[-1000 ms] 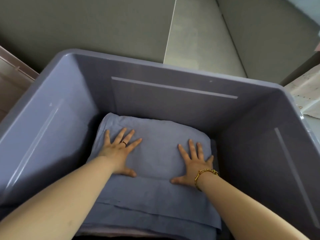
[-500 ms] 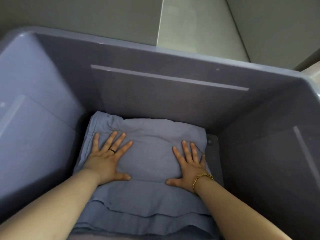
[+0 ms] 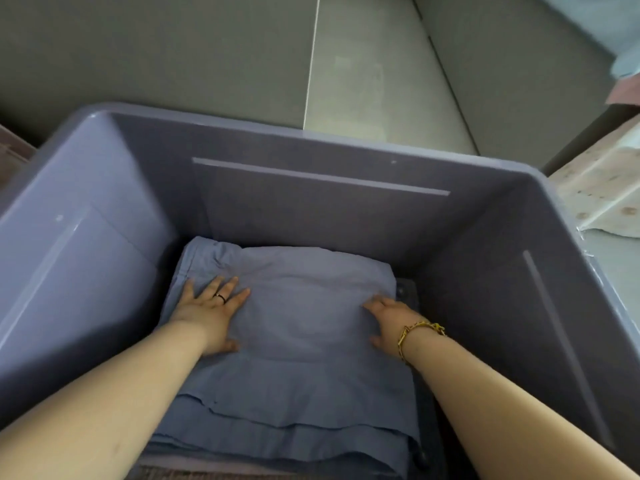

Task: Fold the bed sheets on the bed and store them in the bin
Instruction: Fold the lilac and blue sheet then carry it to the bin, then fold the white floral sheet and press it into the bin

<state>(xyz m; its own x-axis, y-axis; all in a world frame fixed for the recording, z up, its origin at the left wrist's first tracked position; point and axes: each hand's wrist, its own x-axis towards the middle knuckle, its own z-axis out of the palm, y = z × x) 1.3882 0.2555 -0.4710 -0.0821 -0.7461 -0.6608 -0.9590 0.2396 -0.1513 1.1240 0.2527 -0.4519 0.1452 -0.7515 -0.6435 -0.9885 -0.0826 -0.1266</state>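
The left hand [image 3: 207, 315] lies palm down on the sheets [image 3: 304, 327], its fingers straight and spread, pointing far and a little right. One finger wears a dark ring [image 3: 220, 298]. The thumb sticks out to the right along a fold line. The forearm comes in from the near left corner.

The right hand [image 3: 389, 320] rests on the same top layer near its right edge, well apart from the left. Its back faces up and the thumb points left. The fingers are blurred and foreshortened, so I cannot tell whether they lie flat or curl into the cloth. A gold chain bracelet [image 3: 419, 332] sits on the wrist, and the forearm runs off to the near right corner.

The sheets are blue, folded into a flat stack of several layers whose edges step down toward the near side. The top layer is slightly puffed and creased at its far left corner. Under the stack's near edge a duller, mauve layer [image 3: 207, 470] shows.

The stack lies on the floor of the bin [image 3: 311, 216], touching or almost touching the far wall and close to the left wall. A dark strip of bare bin floor shows just right of the stack. The bin is grey-purple plastic with a rounded rim and a pale raised rib on each inner wall.

Beyond the bin are grey floor tiles [image 3: 381, 64] with a pale seam. At the right edge lies a pale speckled cloth [image 3: 602, 192], and pale blue fabric [image 3: 628, 36] shows in the far right corner.
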